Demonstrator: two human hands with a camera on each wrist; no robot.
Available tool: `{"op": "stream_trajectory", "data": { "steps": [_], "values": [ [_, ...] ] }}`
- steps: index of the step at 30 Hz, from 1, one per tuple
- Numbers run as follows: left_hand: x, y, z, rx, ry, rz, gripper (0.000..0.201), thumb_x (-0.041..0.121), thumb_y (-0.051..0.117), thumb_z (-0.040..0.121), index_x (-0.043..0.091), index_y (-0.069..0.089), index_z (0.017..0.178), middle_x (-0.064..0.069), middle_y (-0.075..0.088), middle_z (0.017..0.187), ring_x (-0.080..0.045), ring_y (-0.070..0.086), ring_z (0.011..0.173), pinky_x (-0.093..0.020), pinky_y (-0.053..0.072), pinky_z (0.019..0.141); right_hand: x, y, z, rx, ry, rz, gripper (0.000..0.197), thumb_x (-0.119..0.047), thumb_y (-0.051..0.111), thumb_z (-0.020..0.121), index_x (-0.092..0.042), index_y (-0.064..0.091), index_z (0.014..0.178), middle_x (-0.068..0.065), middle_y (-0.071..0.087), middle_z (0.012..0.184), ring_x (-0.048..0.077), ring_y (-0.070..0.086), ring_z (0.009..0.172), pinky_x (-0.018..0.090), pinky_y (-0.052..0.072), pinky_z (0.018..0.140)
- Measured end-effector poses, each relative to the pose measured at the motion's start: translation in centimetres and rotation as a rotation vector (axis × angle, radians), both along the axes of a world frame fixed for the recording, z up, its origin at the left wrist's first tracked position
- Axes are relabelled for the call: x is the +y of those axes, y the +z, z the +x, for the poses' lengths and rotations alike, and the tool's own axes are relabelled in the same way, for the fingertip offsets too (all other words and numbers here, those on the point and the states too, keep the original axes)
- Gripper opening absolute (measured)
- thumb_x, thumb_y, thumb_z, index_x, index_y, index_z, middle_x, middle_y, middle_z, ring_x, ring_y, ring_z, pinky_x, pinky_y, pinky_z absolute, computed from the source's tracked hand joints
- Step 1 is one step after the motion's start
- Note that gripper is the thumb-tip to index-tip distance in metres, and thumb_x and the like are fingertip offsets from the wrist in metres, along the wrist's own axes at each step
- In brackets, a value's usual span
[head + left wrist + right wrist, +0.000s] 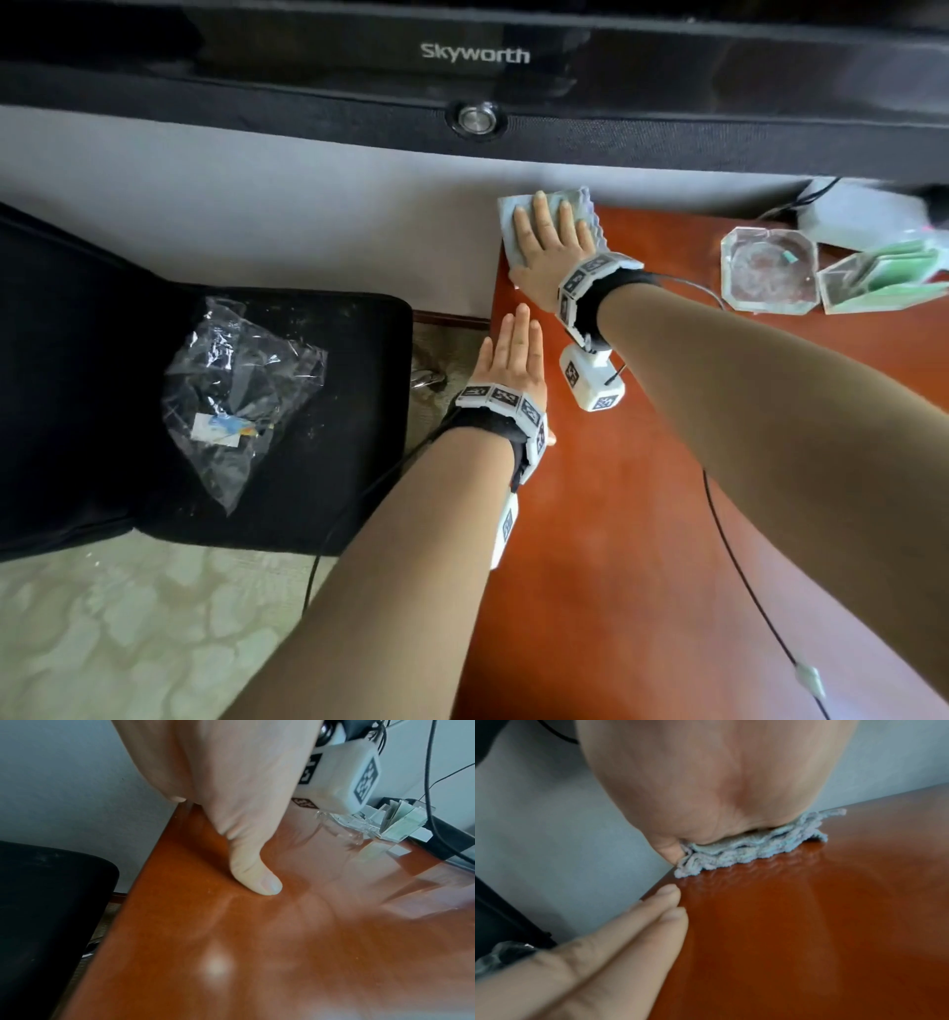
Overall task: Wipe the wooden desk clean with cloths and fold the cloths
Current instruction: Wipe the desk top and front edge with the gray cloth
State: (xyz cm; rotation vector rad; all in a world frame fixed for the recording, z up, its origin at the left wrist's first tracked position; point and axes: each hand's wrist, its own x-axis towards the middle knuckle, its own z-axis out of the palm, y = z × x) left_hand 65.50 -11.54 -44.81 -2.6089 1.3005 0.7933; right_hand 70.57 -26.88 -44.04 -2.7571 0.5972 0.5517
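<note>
The television [472, 56] ran along the far wall above the reddish wooden worktop [642, 514]. A black chair [287, 411] stood left of it, carrying a clear plastic bag [241, 401]. My right hand [552, 252], fingers straight, pressed the folded pale blue cloth [513, 226] flat on the worktop's far left corner. My left hand [508, 354] lay open and flat on the left edge, just nearer, holding nothing. A glass ashtray [767, 270] sat far right.
</note>
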Motion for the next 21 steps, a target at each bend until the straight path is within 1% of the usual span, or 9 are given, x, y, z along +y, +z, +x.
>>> {"op": "stream_trajectory", "data": {
  "steps": [2, 3, 5, 6, 8, 12, 16, 21],
  "values": [
    [0.1, 0.0, 0.1, -0.002, -0.015, 0.025, 0.118, 0.044, 0.069, 0.088, 0.001, -0.023, 0.15, -0.019, -0.033, 0.155, -0.032, -0.021, 0.148, -0.044, -0.004, 0.12, -0.5, -0.5, -0.2, 0.026, 0.037, -0.039, 0.069, -0.042, 0.022, 0.096, -0.02, -0.004, 0.156, 0.009, -0.015, 0.162, 0.04, -0.011, 0.147, 0.056, 0.001, 0.119],
    [0.1, 0.1, 0.2, -0.002, -0.03, 0.038, 0.126, 0.05, 0.071, 0.083, 0.001, -0.024, 0.149, -0.019, -0.035, 0.154, -0.031, -0.022, 0.148, -0.044, -0.004, 0.119, -0.8, -0.6, -0.4, 0.027, 0.041, -0.049, 0.067, -0.04, 0.024, 0.098, -0.021, -0.004, 0.156, 0.008, -0.015, 0.162, 0.04, -0.011, 0.147, 0.054, -0.001, 0.119],
    [0.1, 0.3, 0.4, 0.012, -0.062, 0.061, 0.143, 0.061, 0.077, 0.069, 0.0, -0.024, 0.149, -0.02, -0.035, 0.154, -0.032, -0.024, 0.147, -0.045, -0.004, 0.119, -1.4, -0.4, -1.1, 0.017, -0.004, -0.04, 0.065, -0.039, 0.025, 0.099, -0.024, -0.005, 0.156, 0.004, -0.015, 0.162, 0.036, -0.012, 0.148, 0.049, -0.004, 0.12],
    [0.1, 0.4, 0.4, 0.017, -0.069, 0.069, 0.147, 0.063, 0.079, 0.065, -0.001, -0.024, 0.149, -0.02, -0.035, 0.154, -0.033, -0.023, 0.147, -0.045, -0.004, 0.12, -1.6, -0.2, -1.6, 0.018, -0.047, -0.027, 0.065, -0.04, 0.025, 0.1, -0.025, -0.006, 0.156, 0.001, -0.016, 0.162, 0.033, -0.013, 0.148, 0.047, -0.005, 0.12],
    [0.1, 0.5, 0.3, 0.018, -0.062, 0.075, 0.149, 0.064, 0.08, 0.063, -0.001, -0.023, 0.149, -0.02, -0.035, 0.155, -0.034, -0.023, 0.147, -0.045, -0.004, 0.12, -2.3, -0.2, -2.4, 0.015, -0.098, -0.017, 0.063, -0.04, 0.022, 0.1, -0.027, -0.006, 0.155, -0.001, -0.017, 0.162, 0.03, -0.014, 0.149, 0.045, -0.006, 0.121],
    [0.0, 0.5, 0.1, -0.004, -0.054, 0.073, 0.149, 0.063, 0.08, 0.062, -0.001, -0.022, 0.15, -0.02, -0.035, 0.155, -0.033, -0.022, 0.148, -0.045, -0.004, 0.12, -4.3, -0.9, -4.3, 0.024, -0.126, -0.021, 0.063, -0.041, 0.007, 0.095, -0.028, -0.008, 0.155, 0.0, -0.02, 0.161, 0.031, -0.016, 0.148, 0.048, -0.005, 0.12],
    [0.0, 0.5, 0.1, -0.004, -0.057, 0.082, 0.148, 0.063, 0.08, 0.063, -0.001, -0.022, 0.15, -0.02, -0.036, 0.154, -0.034, -0.023, 0.148, -0.046, -0.003, 0.12, -5.5, -0.5, -5.7, 0.006, -0.23, 0.021, 0.061, -0.037, 0.018, 0.101, -0.028, -0.009, 0.154, -0.003, -0.02, 0.161, 0.028, -0.016, 0.148, 0.045, -0.006, 0.12],
    [0.0, 0.4, 0.2, 0.008, -0.05, 0.093, 0.149, 0.063, 0.08, 0.064, 0.0, -0.026, 0.148, -0.019, -0.04, 0.152, -0.033, -0.026, 0.146, -0.046, -0.005, 0.12, -6.6, -0.6, -7.1, 0.006, -0.313, 0.036, 0.06, -0.038, 0.017, 0.101, -0.031, -0.009, 0.154, -0.004, -0.02, 0.161, 0.027, -0.017, 0.148, 0.044, -0.007, 0.12]
  ]
}}
